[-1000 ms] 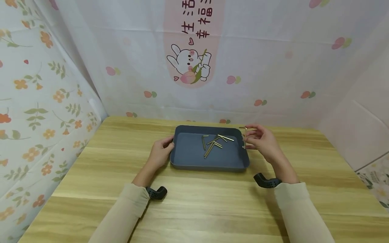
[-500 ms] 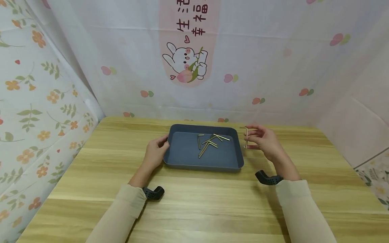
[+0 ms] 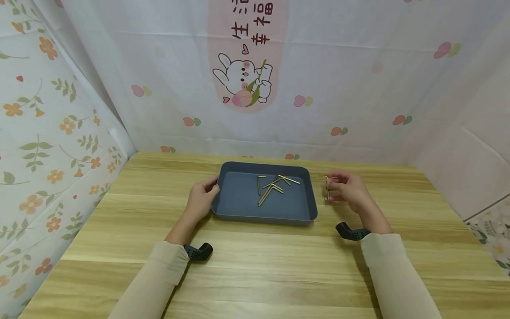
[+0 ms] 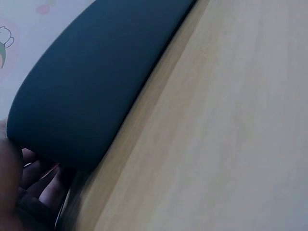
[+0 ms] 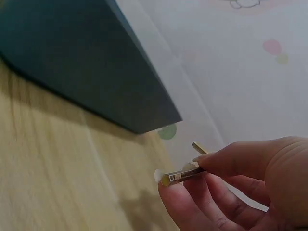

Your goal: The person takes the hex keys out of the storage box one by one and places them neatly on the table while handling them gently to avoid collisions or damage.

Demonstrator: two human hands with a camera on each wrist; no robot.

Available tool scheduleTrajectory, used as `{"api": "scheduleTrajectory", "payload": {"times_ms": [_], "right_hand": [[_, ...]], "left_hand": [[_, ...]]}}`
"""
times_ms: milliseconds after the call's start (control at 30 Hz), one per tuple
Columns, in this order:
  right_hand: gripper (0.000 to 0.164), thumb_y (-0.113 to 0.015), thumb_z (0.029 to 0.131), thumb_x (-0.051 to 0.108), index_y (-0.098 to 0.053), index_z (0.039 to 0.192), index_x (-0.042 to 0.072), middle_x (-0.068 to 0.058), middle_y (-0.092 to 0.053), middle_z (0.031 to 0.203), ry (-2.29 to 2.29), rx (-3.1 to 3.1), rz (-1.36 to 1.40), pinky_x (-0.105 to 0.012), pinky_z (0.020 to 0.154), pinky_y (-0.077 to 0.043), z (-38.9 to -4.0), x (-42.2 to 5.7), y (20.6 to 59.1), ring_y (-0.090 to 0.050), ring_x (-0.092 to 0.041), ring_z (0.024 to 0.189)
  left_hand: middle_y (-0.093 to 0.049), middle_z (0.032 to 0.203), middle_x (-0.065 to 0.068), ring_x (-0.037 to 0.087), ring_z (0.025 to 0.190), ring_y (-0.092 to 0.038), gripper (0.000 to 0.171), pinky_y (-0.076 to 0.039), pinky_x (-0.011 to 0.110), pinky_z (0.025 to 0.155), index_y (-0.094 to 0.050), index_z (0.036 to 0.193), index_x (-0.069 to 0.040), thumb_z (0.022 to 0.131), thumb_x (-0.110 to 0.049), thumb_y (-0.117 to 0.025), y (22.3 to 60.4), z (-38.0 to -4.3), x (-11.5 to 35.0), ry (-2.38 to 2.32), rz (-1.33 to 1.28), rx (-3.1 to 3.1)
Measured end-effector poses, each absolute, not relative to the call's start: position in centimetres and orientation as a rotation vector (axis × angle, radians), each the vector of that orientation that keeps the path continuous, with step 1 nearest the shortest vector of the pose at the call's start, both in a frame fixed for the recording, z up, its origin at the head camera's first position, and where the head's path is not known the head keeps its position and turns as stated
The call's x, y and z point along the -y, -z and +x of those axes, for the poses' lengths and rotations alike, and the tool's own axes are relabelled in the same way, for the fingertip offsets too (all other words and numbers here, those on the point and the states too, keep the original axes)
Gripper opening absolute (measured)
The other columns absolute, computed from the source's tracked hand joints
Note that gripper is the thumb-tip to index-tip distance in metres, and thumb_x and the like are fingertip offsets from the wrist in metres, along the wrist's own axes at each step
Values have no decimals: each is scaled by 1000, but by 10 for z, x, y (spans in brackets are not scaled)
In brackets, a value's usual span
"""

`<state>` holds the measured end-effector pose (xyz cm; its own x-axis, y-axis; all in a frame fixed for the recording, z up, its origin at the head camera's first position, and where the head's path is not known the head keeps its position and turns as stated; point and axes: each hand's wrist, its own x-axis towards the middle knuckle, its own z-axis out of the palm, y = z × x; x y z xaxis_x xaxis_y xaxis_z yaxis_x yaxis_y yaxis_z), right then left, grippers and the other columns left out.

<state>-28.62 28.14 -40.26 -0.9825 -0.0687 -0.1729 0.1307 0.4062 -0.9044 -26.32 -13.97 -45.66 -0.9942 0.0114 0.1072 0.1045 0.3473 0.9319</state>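
Table, left edge: pale wood table [image 3: 119, 221] runs from its slanted left border to the left hand; a broad strip of wood lies there.
Left hand [image 3: 201, 198]: at the tray's left wall, thumb by the rim, fingers tucked along the outer side; grip clamped on that wall.
Tray [image 3: 239, 204]: grey-blue, shallow, rounded corners, long axis left to right; wood shows beyond its far edge up to the patterned cloth [image 3: 171, 88], and a wider stretch of wood lies on its near side.
Lone hex key [image 3: 259, 186]: in the tray, left of the others; long arm toward the person, short arm pointing right.
Key cluster [image 3: 265, 195]: right of the lone key, arms crossing; the lower long arms slant down toward the near left, one upper arm points right.
Gap: a narrow strip of wood between the tray's right wall and the held key; the two stand apart.
Held hex key [image 5: 183, 176]: outside the tray, just right of it; seen from the head, long axis far to near, short arm at the far end pointing left toward the tray.
Right hand [image 3: 350, 188]: thumb and fingers together, pinching the long arm; wood extends to its right.
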Motion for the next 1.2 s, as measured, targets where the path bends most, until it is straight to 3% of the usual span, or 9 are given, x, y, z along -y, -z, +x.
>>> {"api": "scheduleTrajectory", "payload": {"times_ms": [267,733,1033,1200], "right_hand": [[47,-56,101,7,-48,145,-8,2,-63,99,1595,-2459,42,-28,67,-62,-290,-281,414,-66,-5,79],[42,-60,98,11,-57,137,-5,-22,-68,111,1329,-2683,57,-31,69,-63,-285,-271,418,-69,-16,86],[36,-59,94,11,-66,125,-6,-28,-71,110,1122,-2857,103,-29,58,-58,-282,-266,416,-68,-14,62],[32,-59,92,10,-69,117,-7,-25,-73,100,1048,-2925,83,-28,54,-53,-283,-267,418,-64,-12,56]], "left_hand": [[-57,147,15,29,135,-57,43,-51,47,105,-54,146,-6,104,-13,-51,454,-263,141,1729,-88,2506],[-58,146,17,30,135,-57,43,-51,44,104,-56,145,-5,103,-11,-52,456,-263,139,1736,-114,2486],[-59,145,16,30,132,-59,43,-51,46,102,-56,145,-7,102,-12,-51,455,-261,138,1693,-102,2500],[-59,145,17,31,132,-59,43,-51,46,103,-56,145,-5,102,-10,-52,456,-263,138,1707,-116,2492]]}}
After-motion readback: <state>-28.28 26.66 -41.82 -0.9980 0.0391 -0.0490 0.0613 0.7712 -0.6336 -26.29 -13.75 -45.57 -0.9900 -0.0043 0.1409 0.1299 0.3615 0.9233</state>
